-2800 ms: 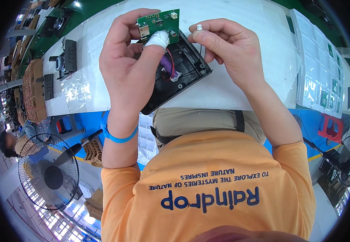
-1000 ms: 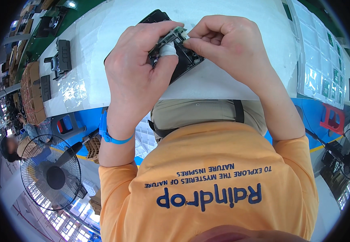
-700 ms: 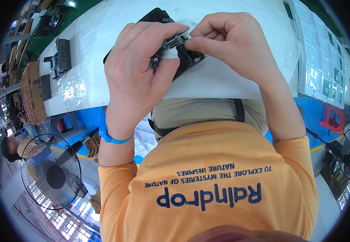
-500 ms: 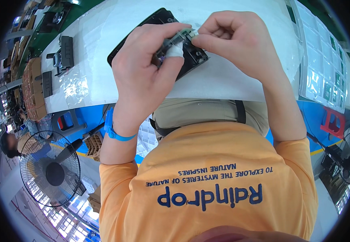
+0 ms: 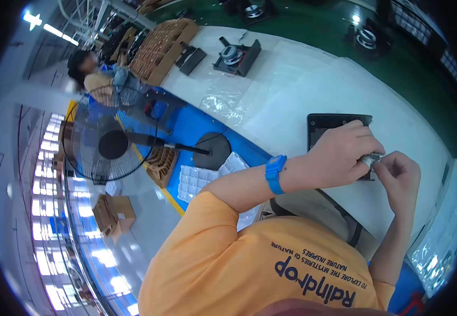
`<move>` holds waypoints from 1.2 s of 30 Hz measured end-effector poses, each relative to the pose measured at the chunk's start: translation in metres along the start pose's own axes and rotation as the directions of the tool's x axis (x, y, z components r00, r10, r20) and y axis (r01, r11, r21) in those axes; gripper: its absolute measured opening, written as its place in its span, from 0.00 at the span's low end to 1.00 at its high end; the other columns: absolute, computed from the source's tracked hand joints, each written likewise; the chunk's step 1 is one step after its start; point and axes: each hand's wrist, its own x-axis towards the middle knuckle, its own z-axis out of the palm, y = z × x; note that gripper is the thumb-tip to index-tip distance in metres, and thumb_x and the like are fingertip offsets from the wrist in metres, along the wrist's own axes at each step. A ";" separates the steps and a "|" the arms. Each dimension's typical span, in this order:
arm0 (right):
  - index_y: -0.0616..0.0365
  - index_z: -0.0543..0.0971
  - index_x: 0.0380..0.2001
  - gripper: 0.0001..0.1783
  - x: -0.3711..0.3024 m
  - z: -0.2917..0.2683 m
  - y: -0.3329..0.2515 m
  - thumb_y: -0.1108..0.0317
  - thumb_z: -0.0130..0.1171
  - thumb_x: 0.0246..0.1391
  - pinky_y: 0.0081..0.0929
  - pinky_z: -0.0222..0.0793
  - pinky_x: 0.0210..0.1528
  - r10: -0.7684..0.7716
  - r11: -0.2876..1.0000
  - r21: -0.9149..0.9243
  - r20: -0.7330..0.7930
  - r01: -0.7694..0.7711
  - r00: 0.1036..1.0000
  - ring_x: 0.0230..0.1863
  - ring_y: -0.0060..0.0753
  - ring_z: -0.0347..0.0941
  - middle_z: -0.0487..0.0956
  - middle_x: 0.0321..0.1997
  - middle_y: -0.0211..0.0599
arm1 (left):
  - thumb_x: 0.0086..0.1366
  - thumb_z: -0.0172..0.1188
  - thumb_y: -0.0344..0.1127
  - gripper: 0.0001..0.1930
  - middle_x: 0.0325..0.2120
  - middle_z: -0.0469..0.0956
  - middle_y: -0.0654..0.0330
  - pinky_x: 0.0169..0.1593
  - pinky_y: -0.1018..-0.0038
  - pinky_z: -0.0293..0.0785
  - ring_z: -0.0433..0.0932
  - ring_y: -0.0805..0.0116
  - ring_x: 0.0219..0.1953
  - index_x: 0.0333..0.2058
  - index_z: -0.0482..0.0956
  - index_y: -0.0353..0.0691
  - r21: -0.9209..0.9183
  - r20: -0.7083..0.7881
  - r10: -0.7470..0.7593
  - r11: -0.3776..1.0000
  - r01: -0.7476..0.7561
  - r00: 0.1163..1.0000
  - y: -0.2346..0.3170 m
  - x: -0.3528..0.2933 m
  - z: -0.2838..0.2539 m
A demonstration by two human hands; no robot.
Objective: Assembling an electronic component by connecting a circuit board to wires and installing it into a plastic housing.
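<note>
My left hand [image 5: 342, 152] grips a small circuit board [image 5: 376, 156] between thumb and fingers, with white material at the thumb tip. Close beside it, my right hand [image 5: 401, 176] has thumb and forefinger pinched together at the board's edge. Whatever sits in that pinch is too small to make out. Beneath the left hand a flat black plastic housing [image 5: 317, 124] lies on the white-covered table [image 5: 292, 84], partly hidden by the hand.
Farther left on the table are a black frame with a speaker [image 5: 232, 55] and a black block [image 5: 190, 59], near a cardboard divider box [image 5: 165, 50]. A standing fan [image 5: 113, 145] is at the left, with a person beyond it. Clear plastic trays [image 5: 439, 237] lie at right.
The view has swung to the left, so hands and housing now appear farther right, and more floor and fan show. Both hands stay together at the circuit board.
</note>
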 end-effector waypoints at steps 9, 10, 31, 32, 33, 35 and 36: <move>0.63 0.77 0.24 0.07 0.001 -0.002 -0.005 0.77 0.67 0.50 0.15 0.55 0.24 -0.006 1.000 -0.026 0.008 0.006 1.000 0.21 0.09 0.60 0.71 0.20 0.19 | 0.50 0.59 0.27 0.16 0.31 0.79 0.56 0.40 0.62 0.75 0.74 0.55 0.37 0.40 0.82 0.39 -0.049 0.029 -0.056 0.997 0.057 0.998 -0.002 -0.002 -0.005; 0.62 0.77 0.24 0.07 0.001 -0.002 -0.005 0.77 0.67 0.50 0.15 0.54 0.24 -0.013 0.999 -0.044 0.000 0.013 1.000 0.21 0.09 0.60 0.70 0.19 0.19 | 0.50 0.59 0.27 0.16 0.30 0.79 0.56 0.40 0.62 0.74 0.74 0.55 0.36 0.41 0.82 0.39 -0.063 0.062 -0.100 0.993 0.104 0.993 0.000 -0.002 -0.006; 0.64 0.79 0.27 0.04 -0.002 -0.002 0.015 0.79 0.65 0.49 0.14 0.56 0.27 -0.003 0.997 0.071 0.030 0.001 1.000 0.24 0.11 0.62 0.73 0.22 0.21 | 0.47 0.62 0.26 0.14 0.29 0.78 0.61 0.38 0.66 0.76 0.75 0.58 0.38 0.36 0.82 0.42 0.038 0.076 0.090 0.995 -0.093 0.993 0.000 -0.005 -0.002; 0.64 0.79 0.27 0.04 -0.002 -0.001 0.012 0.79 0.65 0.49 0.14 0.56 0.27 -0.006 0.997 0.072 0.029 0.004 1.000 0.24 0.11 0.62 0.73 0.22 0.21 | 0.47 0.62 0.26 0.14 0.29 0.78 0.61 0.38 0.66 0.76 0.75 0.58 0.38 0.36 0.82 0.42 0.041 0.076 0.092 0.995 -0.095 0.993 -0.001 -0.004 -0.003; 0.64 0.79 0.27 0.04 -0.004 -0.001 0.010 0.79 0.66 0.49 0.14 0.57 0.27 0.015 0.998 0.067 0.022 -0.016 1.000 0.24 0.11 0.62 0.73 0.23 0.21 | 0.47 0.61 0.26 0.14 0.29 0.78 0.60 0.37 0.65 0.76 0.75 0.58 0.38 0.36 0.82 0.41 -0.024 0.102 0.027 0.999 -0.025 0.994 -0.003 -0.003 -0.004; 0.64 0.80 0.28 0.05 -0.007 -0.002 0.009 0.78 0.68 0.50 0.14 0.58 0.28 0.036 0.997 0.063 0.013 -0.036 0.999 0.24 0.12 0.63 0.73 0.23 0.21 | 0.48 0.60 0.26 0.14 0.28 0.78 0.59 0.37 0.64 0.75 0.75 0.58 0.37 0.36 0.82 0.40 -0.087 0.134 -0.034 0.995 0.046 0.990 -0.005 -0.003 -0.004; 0.64 0.79 0.28 0.05 -0.008 -0.002 0.009 0.77 0.67 0.51 0.14 0.59 0.29 0.041 0.997 0.059 0.016 -0.042 0.999 0.25 0.11 0.64 0.74 0.24 0.21 | 0.48 0.60 0.26 0.14 0.27 0.78 0.58 0.37 0.63 0.74 0.75 0.57 0.37 0.37 0.82 0.39 -0.114 0.128 -0.045 0.992 0.060 0.991 -0.006 -0.004 -0.003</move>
